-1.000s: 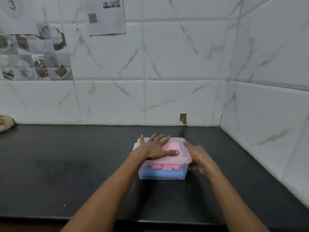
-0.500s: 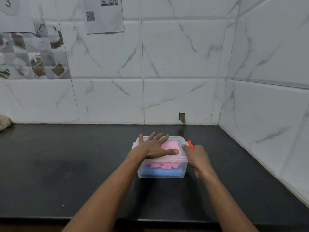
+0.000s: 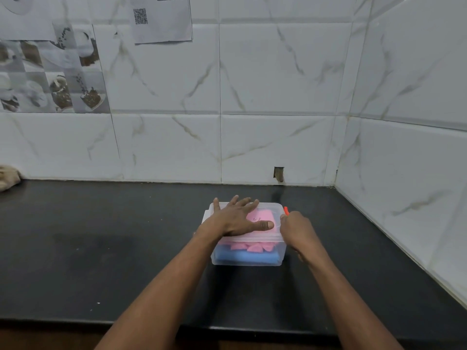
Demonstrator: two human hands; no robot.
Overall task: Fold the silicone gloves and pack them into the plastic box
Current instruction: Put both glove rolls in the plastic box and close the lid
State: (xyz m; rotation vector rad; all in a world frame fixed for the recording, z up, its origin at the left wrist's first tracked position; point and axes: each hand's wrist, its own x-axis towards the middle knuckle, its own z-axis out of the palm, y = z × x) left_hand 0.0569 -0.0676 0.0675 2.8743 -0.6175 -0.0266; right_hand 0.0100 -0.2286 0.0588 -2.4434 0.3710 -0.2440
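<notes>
A clear plastic box [image 3: 249,261] stands on the black counter with its translucent lid [image 3: 275,210] on top. Through the wall I see a folded blue glove [image 3: 246,256] at the bottom and a pink glove [image 3: 252,247] above it. My left hand [image 3: 235,218] lies flat on the lid, fingers spread. My right hand [image 3: 297,228] is at the box's right side, fingers curled at an orange-red latch [image 3: 286,210] that sticks up at the lid's edge.
The black counter [image 3: 113,248] runs to a tiled back wall and a tiled side wall on the right. A beige cloth [image 3: 7,176] lies at the far left by the wall. The counter's front edge is close below my arms.
My right hand has shifted along the box's right side and the orange-red latch has come into sight above it. The left hand stays flat on the lid.
</notes>
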